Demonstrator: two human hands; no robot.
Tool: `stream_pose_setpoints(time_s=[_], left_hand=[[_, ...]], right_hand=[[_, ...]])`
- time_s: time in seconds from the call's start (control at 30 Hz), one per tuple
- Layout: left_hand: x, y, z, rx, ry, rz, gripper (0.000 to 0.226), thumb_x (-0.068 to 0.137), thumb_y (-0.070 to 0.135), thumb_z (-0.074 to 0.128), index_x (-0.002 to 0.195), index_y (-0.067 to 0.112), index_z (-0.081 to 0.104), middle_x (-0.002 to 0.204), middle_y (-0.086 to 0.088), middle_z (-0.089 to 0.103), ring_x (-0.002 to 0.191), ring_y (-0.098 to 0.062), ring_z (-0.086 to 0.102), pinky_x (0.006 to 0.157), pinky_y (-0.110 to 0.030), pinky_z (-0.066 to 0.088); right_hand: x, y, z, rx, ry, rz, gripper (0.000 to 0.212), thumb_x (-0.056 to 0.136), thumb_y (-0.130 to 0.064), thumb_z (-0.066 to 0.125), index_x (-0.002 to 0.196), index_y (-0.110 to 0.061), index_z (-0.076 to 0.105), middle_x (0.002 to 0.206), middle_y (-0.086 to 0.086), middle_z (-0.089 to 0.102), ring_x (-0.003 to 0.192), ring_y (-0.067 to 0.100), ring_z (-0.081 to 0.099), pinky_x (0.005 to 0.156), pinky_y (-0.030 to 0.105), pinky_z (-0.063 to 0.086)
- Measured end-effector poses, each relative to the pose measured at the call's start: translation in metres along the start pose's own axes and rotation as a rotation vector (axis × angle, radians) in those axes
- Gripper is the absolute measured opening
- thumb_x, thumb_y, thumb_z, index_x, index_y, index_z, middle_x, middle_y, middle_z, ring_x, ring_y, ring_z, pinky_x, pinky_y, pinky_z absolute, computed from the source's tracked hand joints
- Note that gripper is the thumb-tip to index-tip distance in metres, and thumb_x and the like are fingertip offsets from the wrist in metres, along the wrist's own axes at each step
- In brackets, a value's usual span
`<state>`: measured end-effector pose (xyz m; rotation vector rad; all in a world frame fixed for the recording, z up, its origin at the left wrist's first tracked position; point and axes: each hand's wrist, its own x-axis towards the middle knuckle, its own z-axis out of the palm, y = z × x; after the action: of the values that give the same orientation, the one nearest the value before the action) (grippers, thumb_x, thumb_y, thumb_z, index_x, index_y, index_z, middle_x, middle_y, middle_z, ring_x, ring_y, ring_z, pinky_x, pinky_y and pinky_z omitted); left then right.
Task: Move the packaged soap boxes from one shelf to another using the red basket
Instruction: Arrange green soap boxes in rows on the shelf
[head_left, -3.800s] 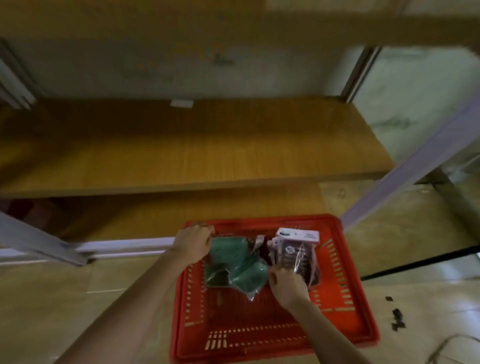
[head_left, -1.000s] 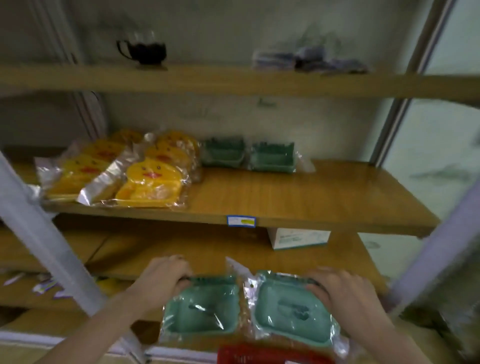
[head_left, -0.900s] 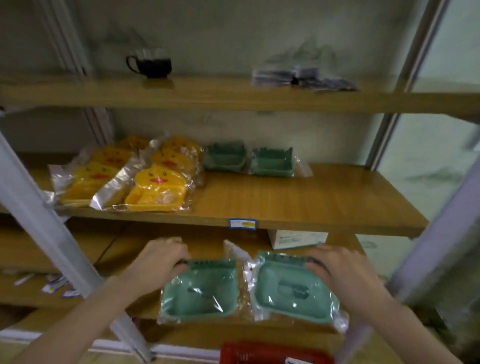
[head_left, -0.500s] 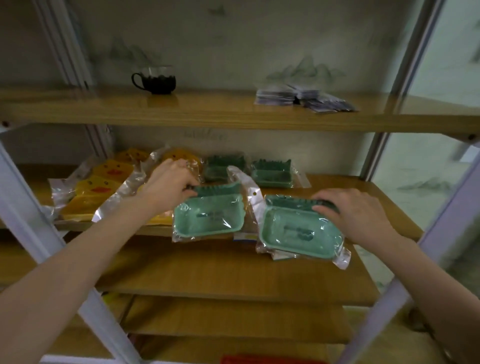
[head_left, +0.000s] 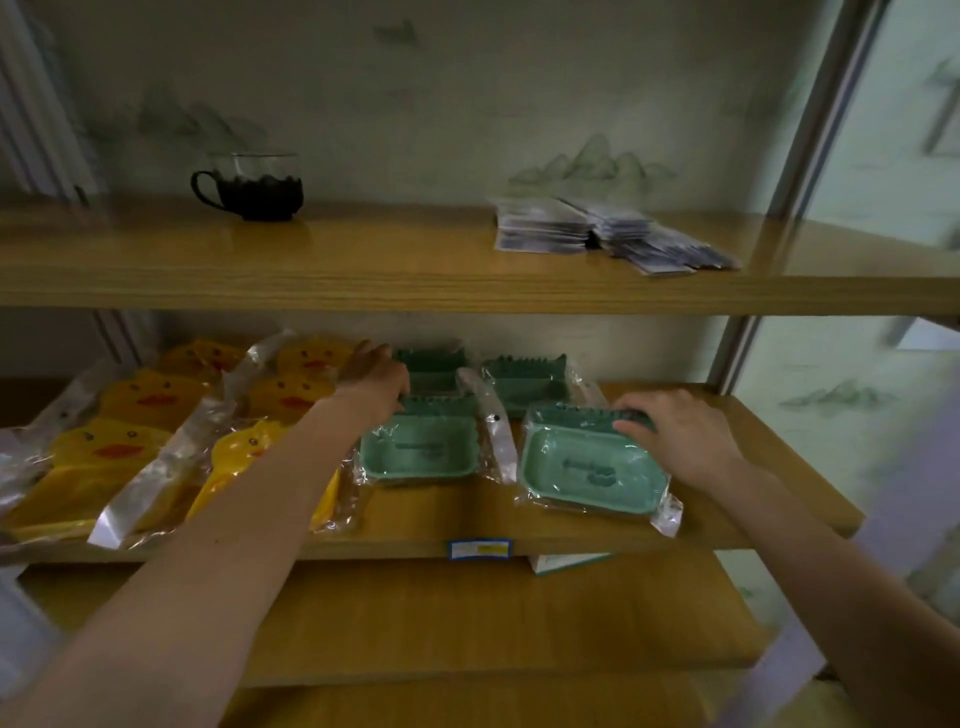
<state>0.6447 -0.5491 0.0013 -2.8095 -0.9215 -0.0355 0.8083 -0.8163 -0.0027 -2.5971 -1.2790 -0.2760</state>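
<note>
Two green soap boxes, each sealed in clear plastic, were seen on the middle shelf. The left box was grasped by the left hand, whose fingers were curled over its toothed back rim. The right box was grasped in the same way by the right hand, with the fingers hooked over the back rim and the thumb hidden. The right box was set near the shelf's front edge, and a corner of its plastic reached almost to that edge. Whether either box lay fully on the wood or was slightly raised could not be told. The two boxes were set apart, with a flap of plastic between them.

Just behind them, near the wall, two back boxes were ranged side by side; the left one was partly covered by the left hand. To the left, duck packs were laid in overlapping rows, the nearest partly hidden by the left forearm.

A label was fixed to the shelf's front edge, and a white carton was glimpsed just beneath it on the lower shelf. On the top shelf a dark cup was stood at the left and a stack of flat packets was spread at the right.
</note>
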Motion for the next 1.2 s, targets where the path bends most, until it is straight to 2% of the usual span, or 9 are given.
stream_pose_setpoints(time_s=[0.17, 0.4, 0.6, 0.73, 0.83, 0.93, 1.0, 1.07, 1.2], left_hand=[[0.015, -0.001, 0.01, 0.091, 0.098, 0.03, 0.015, 0.085, 0.018, 0.062, 0.1, 0.016, 0.064, 0.13, -0.005, 0.046, 0.127, -0.025, 0.034, 0.108, -0.038, 0.03], [0.031, -0.003, 0.03, 0.188, 0.041, -0.037, 0.023, 0.082, 0.015, 0.06, 0.105, 0.019, 0.061, 0.133, -0.007, 0.046, 0.129, -0.028, 0.033, 0.106, -0.043, 0.035], [0.024, 0.004, 0.043, -0.11, 0.013, -0.02, 0.041, 0.089, 0.002, 0.046, 0.128, 0.015, 0.048, 0.129, -0.009, 0.05, 0.113, -0.022, 0.051, 0.095, -0.032, 0.046], [0.016, 0.003, 0.042, -0.148, -0.064, 0.046, 0.063, 0.091, -0.001, 0.04, 0.147, 0.018, 0.017, 0.156, -0.003, 0.017, 0.142, -0.022, 0.022, 0.114, -0.032, 0.027], [0.006, 0.003, 0.035, -0.122, -0.033, 0.039, 0.064, 0.093, 0.008, 0.041, 0.148, 0.018, 0.01, 0.158, 0.001, 0.005, 0.145, -0.02, 0.008, 0.118, -0.031, 0.015], [-0.011, 0.007, 0.029, -0.073, 0.088, 0.05, 0.057, 0.094, 0.017, 0.044, 0.146, 0.018, 0.02, 0.155, 0.0, 0.019, 0.143, -0.019, 0.015, 0.115, -0.034, 0.021], [-0.021, 0.009, 0.026, -0.066, 0.147, 0.07, 0.052, 0.094, 0.019, 0.045, 0.144, 0.018, 0.027, 0.151, -0.001, 0.029, 0.141, -0.02, 0.021, 0.116, -0.036, 0.021], [-0.031, 0.011, 0.024, -0.088, 0.19, 0.083, 0.05, 0.093, 0.019, 0.046, 0.141, 0.018, 0.032, 0.147, -0.001, 0.036, 0.139, -0.019, 0.027, 0.116, -0.037, 0.02], [-0.052, 0.026, 0.024, -0.207, 0.304, 0.076, 0.046, 0.092, 0.021, 0.048, 0.137, 0.017, 0.041, 0.138, -0.002, 0.048, 0.132, -0.02, 0.037, 0.112, -0.038, 0.026]], right_hand=[[0.027, 0.003, 0.017, -0.002, -0.049, -0.042, 0.029, 0.093, -0.035, 0.051, 0.12, -0.028, 0.059, 0.113, -0.004, 0.066, 0.094, 0.015, 0.063, 0.067, 0.022, 0.039], [0.067, -0.005, 0.047, -0.052, -0.065, -0.087, 0.029, 0.095, -0.035, 0.047, 0.119, -0.028, 0.06, 0.112, -0.001, 0.067, 0.097, 0.017, 0.064, 0.078, 0.025, 0.046], [0.095, -0.012, 0.071, -0.091, -0.103, -0.029, 0.026, 0.096, -0.035, 0.045, 0.116, -0.03, 0.062, 0.111, 0.002, 0.067, 0.1, 0.019, 0.062, 0.08, 0.027, 0.047], [0.102, -0.02, 0.081, -0.169, -0.044, -0.021, 0.026, 0.098, -0.029, 0.043, 0.114, -0.024, 0.063, 0.103, 0.003, 0.067, 0.093, 0.02, 0.062, 0.068, 0.025, 0.042], [0.107, -0.024, 0.09, -0.166, -0.029, 0.069, 0.024, 0.096, -0.02, 0.045, 0.113, -0.02, 0.062, 0.102, 0.005, 0.064, 0.085, 0.019, 0.058, 0.058, 0.019, 0.036], [0.103, -0.031, 0.09, -0.242, -0.083, 0.069, 0.026, 0.095, -0.02, 0.046, 0.117, -0.018, 0.06, 0.114, 0.006, 0.063, 0.107, 0.021, 0.055, 0.087, 0.028, 0.044], [0.094, -0.036, 0.089, -0.22, -0.104, -0.003, 0.041, 0.097, -0.025, 0.041, 0.136, -0.014, 0.042, 0.144, 0.008, 0.041, 0.136, 0.024, 0.032, 0.115, 0.039, 0.021], [0.078, -0.044, 0.08, -0.141, -0.062, -0.056, 0.052, 0.098, -0.03, 0.038, 0.146, -0.015, 0.023, 0.155, 0.006, 0.021, 0.143, 0.024, 0.016, 0.118, 0.042, 0.009], [0.031, -0.062, 0.068, 0.059, 0.08, -0.089, 0.044, 0.098, -0.031, 0.037, 0.139, -0.014, 0.035, 0.145, 0.007, 0.038, 0.137, 0.023, 0.03, 0.115, 0.04, 0.022]])
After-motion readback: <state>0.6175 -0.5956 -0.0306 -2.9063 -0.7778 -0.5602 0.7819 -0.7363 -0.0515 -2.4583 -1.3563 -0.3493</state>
